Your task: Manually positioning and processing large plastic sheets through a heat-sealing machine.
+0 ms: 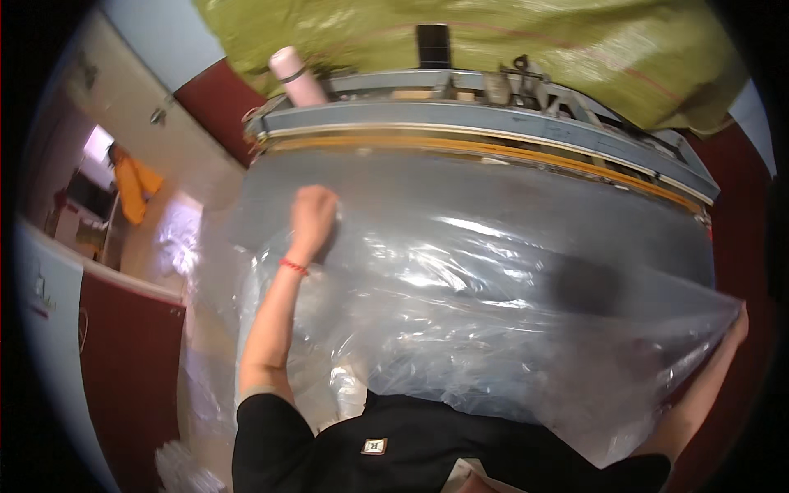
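Clear film [444, 255] runs from right hand [738, 324], fingers clamped on its corner, to below left hand [314, 212]: grip there, can't tell. Probably light, limp, slippery; best held by edges, beside right fingertips.

The clear plastic sheet [444, 341] is thin, creased and highly glossy. Beyond it runs a smooth painted metal frame [493, 122], with crinkled, softly shiny olive sheeting [592, 53] farther beyond. On the sheet's near side, the shirt [485, 448] is matt black cloth. The pink bottle [301, 86] beyond it looks satin-smooth, possibly metal.
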`<state>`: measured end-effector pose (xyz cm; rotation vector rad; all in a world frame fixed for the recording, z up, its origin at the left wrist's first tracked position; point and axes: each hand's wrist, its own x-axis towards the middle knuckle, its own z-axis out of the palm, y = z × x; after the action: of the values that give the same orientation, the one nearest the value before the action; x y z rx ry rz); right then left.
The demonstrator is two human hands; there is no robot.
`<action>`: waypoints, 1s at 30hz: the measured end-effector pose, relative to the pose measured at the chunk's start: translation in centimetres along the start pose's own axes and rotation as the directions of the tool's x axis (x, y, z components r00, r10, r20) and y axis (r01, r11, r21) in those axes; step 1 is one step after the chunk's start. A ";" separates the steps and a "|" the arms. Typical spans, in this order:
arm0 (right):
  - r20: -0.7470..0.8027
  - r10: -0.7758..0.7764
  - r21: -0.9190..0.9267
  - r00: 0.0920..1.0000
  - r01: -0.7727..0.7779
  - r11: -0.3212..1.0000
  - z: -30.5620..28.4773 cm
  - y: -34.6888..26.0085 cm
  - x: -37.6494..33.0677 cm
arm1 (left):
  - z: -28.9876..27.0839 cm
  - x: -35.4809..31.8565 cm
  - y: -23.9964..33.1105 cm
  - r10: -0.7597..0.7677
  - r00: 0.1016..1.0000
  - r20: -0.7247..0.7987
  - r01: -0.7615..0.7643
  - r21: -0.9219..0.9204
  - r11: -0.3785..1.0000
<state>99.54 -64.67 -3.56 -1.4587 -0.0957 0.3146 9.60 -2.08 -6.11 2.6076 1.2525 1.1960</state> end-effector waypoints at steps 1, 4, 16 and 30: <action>-0.123 -0.177 -0.235 0.976 0.145 0.961 1.3 0.4 0.9 | -0.2 1.2 1.0 -0.223 0.974 -0.032 0.214 -0.184 0.959; -0.092 -0.797 -0.919 0.597 0.257 0.298 15.8 4.4 -0.4 | -1.8 3.1 0.4 -0.536 0.833 -0.138 0.342 -0.632 0.695; -0.109 -0.609 -0.416 0.785 0.521 0.746 36.7 10.5 0.2 | 5.2 7.1 -16.3 -0.640 0.743 -0.196 0.403 -0.632 0.662; -0.381 -0.552 -0.208 0.742 0.513 0.833 36.6 9.7 0.3 | 4.1 8.2 -12.4 -0.780 0.600 -0.177 0.481 -0.699 0.529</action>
<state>89.05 -28.67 -8.92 -1.4892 -0.1697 -0.4954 7.15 13.05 -7.74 1.2030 1.4084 1.7043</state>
